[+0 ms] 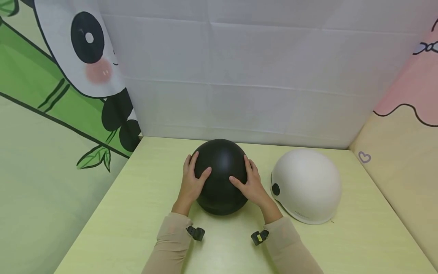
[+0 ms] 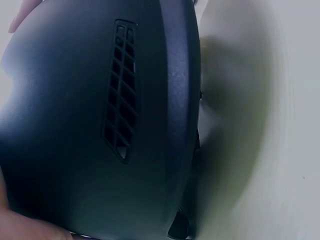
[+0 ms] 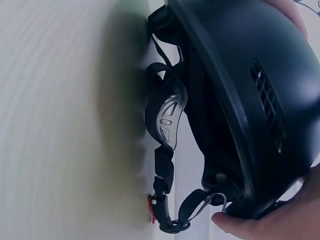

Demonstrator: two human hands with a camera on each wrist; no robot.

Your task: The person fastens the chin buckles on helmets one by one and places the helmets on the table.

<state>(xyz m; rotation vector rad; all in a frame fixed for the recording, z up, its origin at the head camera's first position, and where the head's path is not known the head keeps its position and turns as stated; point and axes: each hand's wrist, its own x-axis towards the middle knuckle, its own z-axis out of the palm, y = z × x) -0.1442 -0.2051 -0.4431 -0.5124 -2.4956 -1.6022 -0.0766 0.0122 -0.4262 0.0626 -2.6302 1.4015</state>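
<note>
A smooth black helmet (image 1: 220, 194) is held between both hands over the table. My left hand (image 1: 192, 186) grips its left side, with the thumb on the near face and the fingers spread around the shell. On the opposite side my right hand (image 1: 252, 186) holds it the same way. The left wrist view shows a slotted vent (image 2: 120, 92) in the shell. From the rim hangs a black chin strap (image 3: 164, 165) with a padded ear piece (image 3: 167, 117) and a red-tipped buckle (image 3: 152, 209). A gap shows between rim and table in the right wrist view.
A white helmet (image 1: 308, 182) sits dome up on the pale table (image 1: 137, 213), just right of my right hand. A white sheet (image 1: 239, 76) stands behind the table. Printed panels flank it, a green panda one (image 1: 44, 160) at left and a pink-and-cream one (image 1: 403, 152) at right.
</note>
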